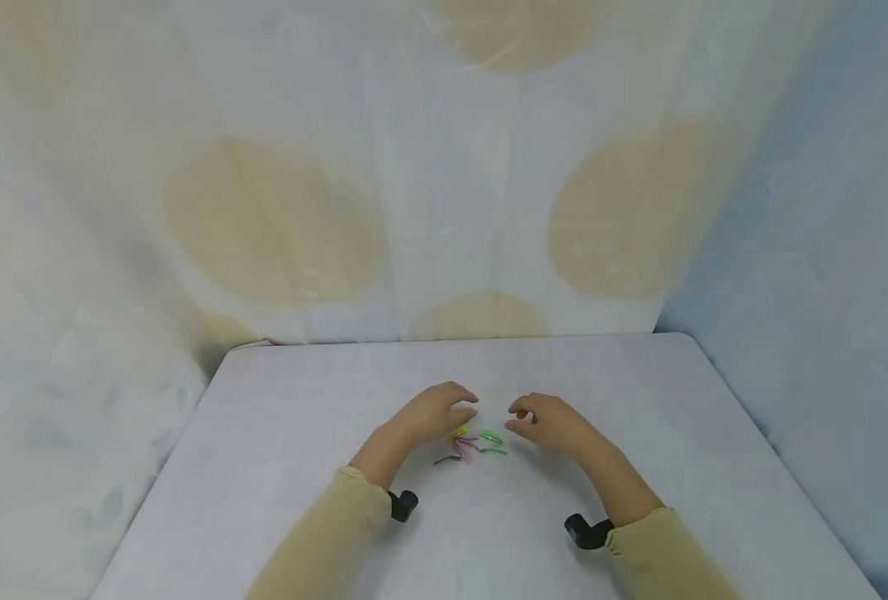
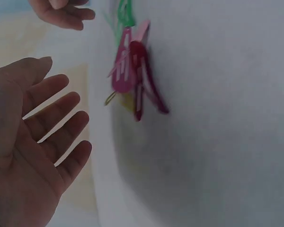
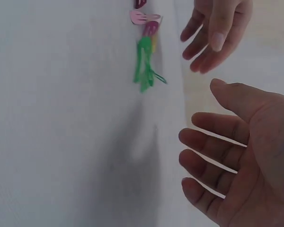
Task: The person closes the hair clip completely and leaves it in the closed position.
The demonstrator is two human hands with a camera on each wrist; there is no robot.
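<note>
Your left hand (image 1: 432, 414) hovers over the table (image 1: 264, 467) with fingers relaxed and slightly spread, holding nothing; the left wrist view shows the open palm (image 2: 23, 156) with gaps between the fingers. Your right hand (image 1: 552, 421) mirrors it: fingers loosely bent, apart, nothing gripped. The right wrist view confirms this (image 3: 246, 156).

The small pile of hair clips (image 1: 470, 443) lies on the table between your two hands, a bit nearer you than the fingertips. Neither hand touches it. The yellow-green clip (image 1: 456, 432) sits just beside your left fingertips. The green clips (image 1: 492, 437) are just beside your right fingertips; from the right wrist they show as a green cluster (image 3: 144, 66). The pink and magenta clips (image 2: 132, 71) overlap in the middle of the pile, fanned out, and a dark thin clip (image 1: 446, 457) lies at the pile's near-left edge.

Both sleeves are beige (image 1: 324, 542). A black wrist mount shows under each forearm: left (image 1: 403, 505), right (image 1: 585, 532).

Pale table surface, rounded far corners. A draped white cloth with large tan circles (image 1: 271, 221) hangs behind and to the sides.
</note>
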